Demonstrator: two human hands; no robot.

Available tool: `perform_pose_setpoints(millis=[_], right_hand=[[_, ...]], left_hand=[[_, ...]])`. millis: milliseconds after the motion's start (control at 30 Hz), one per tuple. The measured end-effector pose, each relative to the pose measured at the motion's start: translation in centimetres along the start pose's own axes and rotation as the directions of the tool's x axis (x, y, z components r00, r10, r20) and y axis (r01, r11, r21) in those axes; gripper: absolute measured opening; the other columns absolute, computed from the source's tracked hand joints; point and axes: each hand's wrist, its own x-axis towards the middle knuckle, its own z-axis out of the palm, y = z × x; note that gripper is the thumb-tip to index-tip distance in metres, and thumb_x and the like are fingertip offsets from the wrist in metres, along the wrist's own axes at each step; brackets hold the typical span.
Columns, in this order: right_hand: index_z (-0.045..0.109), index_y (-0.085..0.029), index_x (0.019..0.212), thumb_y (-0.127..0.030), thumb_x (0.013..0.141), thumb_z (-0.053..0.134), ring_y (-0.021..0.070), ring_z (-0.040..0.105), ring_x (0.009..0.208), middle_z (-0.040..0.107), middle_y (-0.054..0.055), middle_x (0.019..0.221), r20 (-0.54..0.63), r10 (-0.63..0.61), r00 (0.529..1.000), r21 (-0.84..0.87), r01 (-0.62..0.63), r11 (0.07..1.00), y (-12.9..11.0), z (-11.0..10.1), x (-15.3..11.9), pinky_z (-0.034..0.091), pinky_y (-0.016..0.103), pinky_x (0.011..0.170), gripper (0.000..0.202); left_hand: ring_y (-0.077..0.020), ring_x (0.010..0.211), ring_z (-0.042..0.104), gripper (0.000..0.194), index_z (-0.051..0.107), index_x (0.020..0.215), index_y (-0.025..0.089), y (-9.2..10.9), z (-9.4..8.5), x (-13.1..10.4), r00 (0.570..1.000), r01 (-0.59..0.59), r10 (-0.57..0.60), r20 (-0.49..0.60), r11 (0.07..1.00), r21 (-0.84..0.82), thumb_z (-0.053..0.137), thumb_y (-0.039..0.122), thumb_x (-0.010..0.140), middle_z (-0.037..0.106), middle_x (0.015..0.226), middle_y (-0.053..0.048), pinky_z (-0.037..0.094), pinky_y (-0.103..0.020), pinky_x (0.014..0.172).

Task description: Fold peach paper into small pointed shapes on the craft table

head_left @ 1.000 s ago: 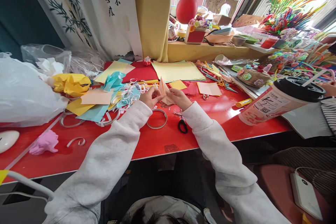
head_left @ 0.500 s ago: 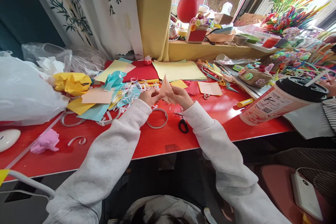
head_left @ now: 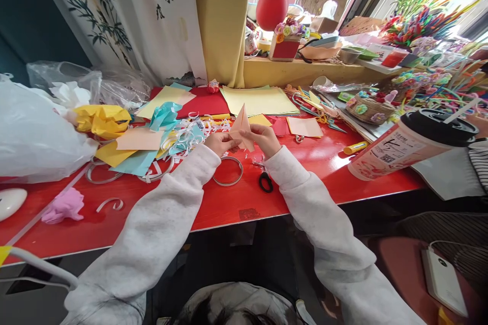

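Note:
A folded sheet of peach origami paper (head_left: 241, 123), its pointed tip upward, is held above the red table between my two hands. My left hand (head_left: 220, 143) pinches its lower left side. On the lower right, the fingers of my right hand (head_left: 264, 138) are closed on the same paper. Below my hands lie a roll of tape-like ring (head_left: 227, 171) and small scissors (head_left: 265, 182) with black handles. A stack of square peach paper (head_left: 305, 127) rests right of my right hand.
Paper scraps and curled strips (head_left: 186, 134) crowd the left, beside a white plastic bag (head_left: 41, 132). At the right stands a tilted-looking drink cup (head_left: 404, 147) near a yellow glue stick (head_left: 355, 148). Large yellow sheets (head_left: 259, 100) lie at the back. Another person's striped sleeve (head_left: 478, 160) shows at the right edge.
The folded paper has turned slightly, its tip leaning a little further right and showing more of its face. My left fingers have shifted slightly lower on it. The view has moved a little.

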Motion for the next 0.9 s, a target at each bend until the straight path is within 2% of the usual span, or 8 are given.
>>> perform_pose_setpoints(millis=[133,267,400,500,667,733,900], right_hand=[[0.055,-0.011,0.065,-0.043,0.062,0.060,0.0069,0.041,0.051,0.047,-0.002,0.057,-0.017,0.003,1.000,-0.008,-0.003,1.000,0.27,-0.04,0.05,0.030,0.020,0.046,0.032],[0.055,-0.011,0.065,-0.043,0.062,0.060,0.0069,0.041,0.051,0.048,-0.001,0.058,-0.050,-0.001,0.999,-0.001,0.001,1.000,0.31,0.09,0.01,0.030,0.020,0.046,0.032],[0.055,-0.011,0.065,-0.041,0.062,0.060,0.0063,0.041,0.051,0.048,-0.001,0.058,-0.047,0.013,0.999,0.021,-0.012,1.000,-0.10,0.16,-0.16,0.029,0.019,0.044,0.031],[0.054,-0.011,0.064,-0.041,0.061,0.061,0.0057,0.040,0.050,0.046,-0.002,0.056,-0.051,0.019,0.999,0.026,-0.018,1.000,-0.24,0.06,-0.17,0.028,0.019,0.044,0.031],[0.053,-0.011,0.060,-0.040,0.059,0.062,0.0049,0.039,0.051,0.044,-0.003,0.054,0.002,-0.003,1.000,0.023,0.003,1.000,0.27,-0.02,0.08,0.028,0.018,0.045,0.030],[0.051,-0.012,0.057,-0.041,0.059,0.063,0.0049,0.038,0.050,0.043,-0.004,0.053,0.017,0.000,1.000,0.016,0.000,1.000,0.39,0.03,0.15,0.029,0.019,0.044,0.031],[0.048,-0.012,0.054,-0.041,0.059,0.062,0.0043,0.037,0.047,0.041,-0.004,0.050,0.018,0.015,1.000,-0.008,-0.015,1.000,0.17,0.06,0.16,0.030,0.018,0.043,0.033]], left_hand=[[-0.0111,0.051,0.055,0.037,0.057,0.061,0.011,0.05,-0.01,-0.05,1.000,-0.018,0.018,0.016,0.999,-0.028,0.071,0.042,0.047,0.059,0.052,-0.001,0.047,-0.029,0.059],[-0.0103,0.052,0.055,0.037,0.058,0.064,0.011,-0.13,0.14,-0.09,0.997,0.021,-0.016,0.075,0.998,-0.067,0.072,0.041,0.046,0.060,0.057,-0.001,0.046,-0.029,0.059],[-0.0099,0.051,0.054,0.040,0.054,0.060,0.011,-0.36,0.29,0.00,0.997,0.035,-0.030,0.073,0.997,-0.072,0.072,0.042,0.044,0.059,0.055,-0.001,0.046,-0.028,0.058],[-0.0107,0.056,0.054,0.039,0.053,0.065,0.012,-0.41,0.05,0.15,0.999,-0.045,0.045,0.031,0.999,0.001,0.068,0.046,0.051,0.058,0.059,-0.001,0.044,-0.025,0.055],[-0.0096,0.055,0.052,0.032,0.053,0.066,0.013,0.05,-0.47,-0.11,0.976,-0.157,0.164,-0.141,0.986,0.060,0.061,0.044,0.060,0.055,0.059,0.001,0.044,-0.024,0.056],[-0.0091,0.054,0.052,0.028,0.052,0.061,0.014,0.23,-0.46,-0.28,0.971,-0.161,0.168,-0.168,0.985,0.058,0.062,0.040,0.061,0.055,0.056,0.002,0.044,-0.023,0.057],[-0.0098,0.053,0.053,0.028,0.052,0.063,0.014,0.17,-0.23,-0.25,0.972,-0.145,0.123,-0.201,0.985,-0.096,0.063,0.039,0.058,0.055,0.057,0.002,0.047,-0.024,0.052]])
